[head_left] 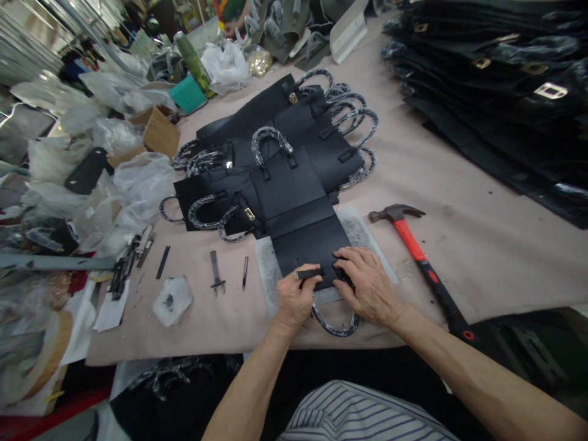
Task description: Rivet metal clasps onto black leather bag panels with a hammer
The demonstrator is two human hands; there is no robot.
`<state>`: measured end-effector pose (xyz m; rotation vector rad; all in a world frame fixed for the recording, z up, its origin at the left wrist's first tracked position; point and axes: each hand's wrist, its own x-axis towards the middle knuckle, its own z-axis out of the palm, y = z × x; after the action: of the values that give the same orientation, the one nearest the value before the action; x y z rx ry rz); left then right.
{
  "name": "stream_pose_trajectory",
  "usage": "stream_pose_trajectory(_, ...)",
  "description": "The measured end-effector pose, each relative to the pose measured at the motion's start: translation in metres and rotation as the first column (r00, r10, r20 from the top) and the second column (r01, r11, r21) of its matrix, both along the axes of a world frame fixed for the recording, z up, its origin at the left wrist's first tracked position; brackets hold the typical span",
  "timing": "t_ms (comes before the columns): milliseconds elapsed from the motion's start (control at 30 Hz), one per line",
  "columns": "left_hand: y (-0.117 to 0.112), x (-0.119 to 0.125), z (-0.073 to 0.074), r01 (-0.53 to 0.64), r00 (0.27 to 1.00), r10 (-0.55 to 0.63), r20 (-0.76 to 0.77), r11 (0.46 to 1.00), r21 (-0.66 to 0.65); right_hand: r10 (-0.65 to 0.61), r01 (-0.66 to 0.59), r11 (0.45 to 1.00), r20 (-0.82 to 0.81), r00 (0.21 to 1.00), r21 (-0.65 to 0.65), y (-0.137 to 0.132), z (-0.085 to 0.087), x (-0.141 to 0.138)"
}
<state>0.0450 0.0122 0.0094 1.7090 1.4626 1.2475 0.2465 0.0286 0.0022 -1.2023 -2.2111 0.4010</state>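
Note:
A black leather bag panel lies on a grey pad near the table's front edge. My left hand is closed in a pinch on a small dark strap tab at the panel's near edge. My right hand lies on the same edge just to the right, fingers curled and pressing on the panel. A plastic-wrapped curved handle hangs out below both hands. More black panels with wrapped handles are stacked behind.
A hammer with a red and black handle lies right of the pad. Small metal punches and a plastic packet lie to the left. Plastic bags and clutter fill the far left; stacked black bag pieces fill the far right.

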Motion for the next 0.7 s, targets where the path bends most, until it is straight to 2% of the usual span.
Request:
stream_pose_trajectory(200, 0.000, 0.004, -0.003, 0.001, 0.997, 0.000, -0.078, 1.000, 0.014, -0.002, 0.002, 1.000, -0.002, 1.000, -0.013, 0.001, 0.002, 0.000)
stream_pose_trajectory(333, 0.000, 0.010, -0.006, 0.053, 0.984, -0.046, -0.171, 0.998, 0.035, -0.001, 0.001, 1.000, -0.019, 1.000, -0.011, 0.000, 0.001, 0.000)
stream_pose_trajectory(433, 0.000, 0.013, -0.008, 0.078, 0.968, -0.067, -0.240, 0.996, 0.039, 0.019, -0.020, 1.000, -0.074, 0.997, -0.006, 0.001, 0.002, 0.002)
stream_pose_trajectory(533, 0.001, 0.015, -0.008, 0.067, 0.968, -0.054, -0.247, 0.997, 0.048, 0.030, -0.029, 1.000, -0.187, 0.982, 0.009, 0.001, 0.006, 0.010)
stream_pose_trajectory(600, 0.001, 0.015, -0.008, 0.051, 0.971, -0.040, -0.234, 0.998, 0.042, -0.053, 0.062, 0.997, -0.227, 0.972, 0.034, -0.001, 0.009, 0.024)
stream_pose_trajectory(700, 0.001, 0.016, -0.007, 0.038, 0.975, -0.028, -0.219, 0.999, 0.039, -0.332, 0.344, 0.937, -0.144, 0.932, 0.067, -0.009, 0.008, 0.057)
